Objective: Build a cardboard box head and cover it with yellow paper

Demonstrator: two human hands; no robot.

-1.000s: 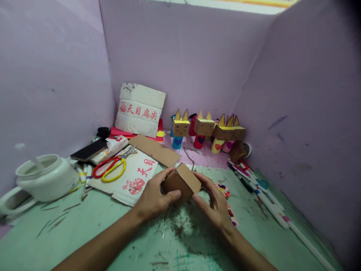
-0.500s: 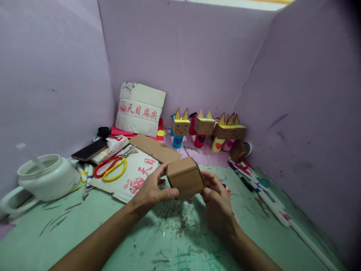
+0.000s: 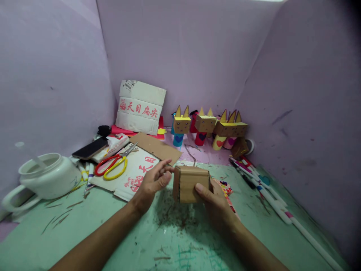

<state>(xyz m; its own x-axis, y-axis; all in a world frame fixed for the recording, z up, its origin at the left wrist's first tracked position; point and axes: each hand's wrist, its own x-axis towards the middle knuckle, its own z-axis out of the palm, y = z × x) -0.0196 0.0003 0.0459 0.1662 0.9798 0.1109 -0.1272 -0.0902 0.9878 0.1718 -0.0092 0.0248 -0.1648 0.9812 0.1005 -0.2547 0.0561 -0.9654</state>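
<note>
A small brown cardboard box [image 3: 187, 184] is held above the green tabletop, its ridged front face toward me. My right hand [image 3: 217, 199] grips it from the right, thumb on the front and the other fingers mostly hidden behind. Beside the box's left edge is my left hand [image 3: 155, 182], its fingers loosely bent and apart with nothing between them; whether a fingertip touches the edge I cannot tell. To the left, red-and-yellow-handled scissors [image 3: 115, 163] lie on a white printed cardboard sheet [image 3: 134, 167].
Several cardboard-headed figures [image 3: 182, 126] with pointed ears stand at the back. A white pot [image 3: 50, 178] and a black phone [image 3: 90, 148] are on the left. White-barrelled markers [image 3: 272, 201] line the right edge. Brown scraps [image 3: 182, 220] litter the green tabletop [image 3: 132, 233].
My left hand has let go of the box and drawn slightly left. The box has turned and lowered a little, and my right hand now holds it with the thumb across its front.
</note>
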